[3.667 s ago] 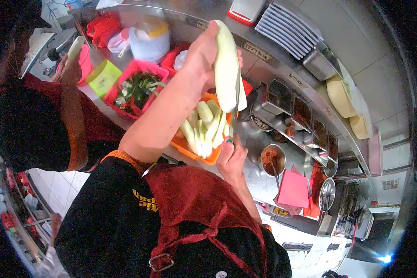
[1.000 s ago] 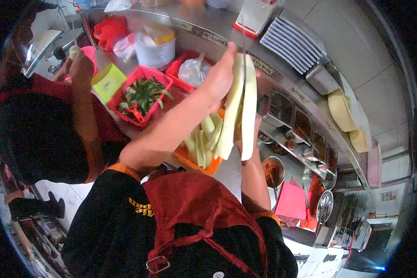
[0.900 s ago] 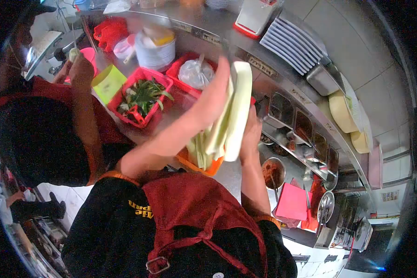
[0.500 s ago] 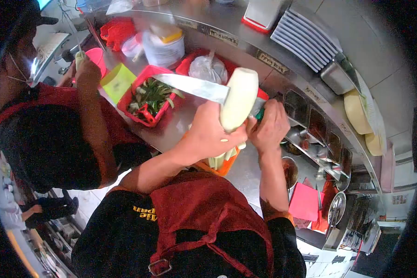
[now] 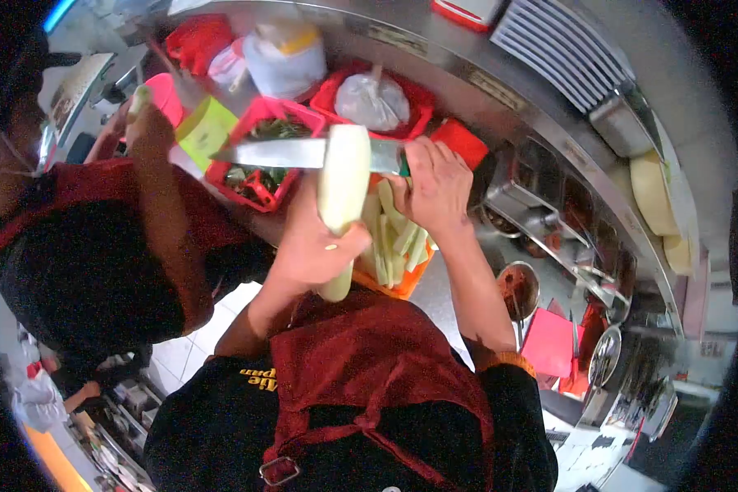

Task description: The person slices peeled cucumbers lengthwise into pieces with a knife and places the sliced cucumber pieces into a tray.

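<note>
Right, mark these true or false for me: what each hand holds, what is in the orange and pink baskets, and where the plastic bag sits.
1. The left hand grips the pale vegetable. True.
2. The right hand holds a spoon. False: it holds a knife.
3. The orange basket is full of leafy greens. False: it holds pale cut pieces.
4. The pink basket holds greens. True.
5. The plastic bag sits in the pink basket. False: it is in a red basket.
</note>
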### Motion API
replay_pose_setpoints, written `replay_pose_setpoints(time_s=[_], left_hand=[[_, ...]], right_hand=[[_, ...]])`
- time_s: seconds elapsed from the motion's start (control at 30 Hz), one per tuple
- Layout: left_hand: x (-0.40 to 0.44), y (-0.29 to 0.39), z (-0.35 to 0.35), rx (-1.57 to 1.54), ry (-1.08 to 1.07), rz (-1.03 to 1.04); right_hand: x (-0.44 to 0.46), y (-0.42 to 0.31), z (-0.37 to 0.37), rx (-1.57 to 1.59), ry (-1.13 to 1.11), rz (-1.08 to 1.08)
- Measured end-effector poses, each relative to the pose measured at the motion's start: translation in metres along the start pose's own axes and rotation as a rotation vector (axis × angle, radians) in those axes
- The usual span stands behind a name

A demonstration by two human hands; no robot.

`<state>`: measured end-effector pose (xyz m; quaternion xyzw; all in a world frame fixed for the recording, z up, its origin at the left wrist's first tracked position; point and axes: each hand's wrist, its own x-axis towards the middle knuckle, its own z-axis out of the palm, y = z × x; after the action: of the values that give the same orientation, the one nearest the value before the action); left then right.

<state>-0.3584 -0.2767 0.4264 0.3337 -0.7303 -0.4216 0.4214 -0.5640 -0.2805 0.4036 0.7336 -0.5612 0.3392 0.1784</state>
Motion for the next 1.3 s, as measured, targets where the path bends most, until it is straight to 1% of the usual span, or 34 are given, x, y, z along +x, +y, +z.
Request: replay_pose_setpoints(time_s=[0.07, 0.1, 0.13, 0.2, 0.23, 0.27, 0.3, 0.33, 0.37, 0.4, 0.47, 0.5, 0.57, 0.6, 0.67, 0.7, 0.73, 0.8, 0.83, 0.87, 0.93, 0.97, 1.03, 1.07, 1.13, 1.17, 1.2, 1.27, 1.3], left_hand=[[-0.007, -0.006, -0.009, 0.079, -0.076, 0.008], [-0.014, -0.001, -0.015, 0.116, -0.074, -0.05], [-0.022, -0.006, -0.016, 0.012, -0.058, -0.071], [-0.036, 0.003, -0.035, -0.13, -0.336, -0.203], [-0.043, 0.014, -0.034, -0.306, -0.314, -0.341], [-0.048, -0.001, -0.034, -0.078, -0.291, -0.246], [-0.052, -0.018, -0.032, -0.023, -0.211, -0.256], [-0.056, -0.035, -0.028, 0.029, -0.135, -0.268], [-0.05, -0.056, -0.026, -0.04, -0.148, -0.345], [-0.044, -0.072, -0.019, -0.143, -0.079, -0.362], [-0.035, -0.095, -0.004, 0.083, -0.007, -0.36], [-0.033, -0.101, 0.003, 0.078, -0.007, -0.366], [-0.028, -0.103, 0.019, 0.171, -0.038, -0.474], [-0.025, -0.104, 0.028, 0.165, -0.056, -0.481], [-0.021, -0.104, 0.047, 0.381, -0.167, -0.413], [-0.023, -0.119, 0.062, 0.428, -0.101, -0.261], [-0.022, -0.12, 0.07, 0.416, -0.128, -0.261], [-0.016, -0.122, 0.083, 0.549, -0.321, -0.214], [-0.016, -0.128, 0.09, 0.578, -0.276, -0.114], [-0.017, -0.132, 0.095, 0.572, -0.285, -0.107], [-0.014, -0.135, 0.101, 0.613, -0.404, -0.312], [-0.014, -0.137, 0.102, 0.611, -0.415, -0.308], [-0.013, -0.146, 0.099, 0.487, -0.307, -0.186], [-0.008, -0.151, 0.098, 0.486, -0.309, -0.185], [0.005, -0.163, 0.094, 0.352, -0.21, -0.285], [0.011, -0.169, 0.09, 0.27, -0.132, -0.193], [0.011, -0.174, 0.085, 0.269, -0.132, -0.192], [0.02, -0.154, 0.067, -0.453, -0.131, -0.598], [0.022, -0.161, 0.058, -0.737, -0.187, -0.684]], right_hand=[[-0.002, 0.001, 0.009, 0.051, -0.038, -0.051], [-0.008, -0.001, 0.011, 0.063, -0.076, -0.003], [-0.013, 0.002, 0.012, 0.068, -0.113, 0.04], [-0.022, 0.023, 0.019, 0.06, -0.202, 0.556], [-0.036, 0.04, 0.02, 0.034, -0.176, 0.46], [-0.051, 0.051, 0.024, 0.007, -0.149, 0.369], [-0.067, 0.052, 0.03, 0.012, -0.158, 0.365], [-0.084, 0.053, 0.032, 0.01, -0.219, 0.367], [-0.097, 0.053, 0.034, 0.005, -0.275, 0.367], [-0.11, 0.05, 0.036, 0.004, -0.28, 0.362], [-0.128, 0.033, 0.038, 0.19, -0.35, 0.565], [-0.131, 0.027, 0.037, 0.188, -0.357, 0.566], [-0.137, 0.017, 0.031, 0.376, -0.309, 0.671], [-0.145, 0.016, 0.032, 0.367, -0.314, 0.689], [-0.156, 0.014, 0.036, 0.628, -0.374, 0.905], [-0.158, 0.01, 0.034, 0.657, -0.334, 0.901], [-0.162, 0.009, 0.036, 0.642, -0.331, 0.928], [-0.169, 0.01, 0.043, 0.633, -0.315, 0.908], [-0.17, 0.008, 0.042, 0.623, -0.312, 0.92], [-0.169, 0.006, 0.042, 0.615, -0.3, 0.923], [-0.168, 0.006, 0.042, 0.6, -0.276, 0.933], [-0.171, 0.006, 0.042, 0.582, -0.268, 0.934], [-0.174, 0.003, 0.041, 0.584, -0.259, 0.916], [-0.174, 0.003, 0.041, 0.582, -0.258, 0.919], [-0.172, 0.002, 0.041, 0.583, -0.287, 0.971], [-0.169, 0.001, 0.04, 0.582, -0.285, 0.971], [-0.167, 0.001, 0.038, 0.576, -0.277, 0.943], [-0.166, 0.001, 0.039, 0.571, -0.272, 0.911], [-0.171, 0.002, 0.041, 0.664, -0.252, 0.918]])
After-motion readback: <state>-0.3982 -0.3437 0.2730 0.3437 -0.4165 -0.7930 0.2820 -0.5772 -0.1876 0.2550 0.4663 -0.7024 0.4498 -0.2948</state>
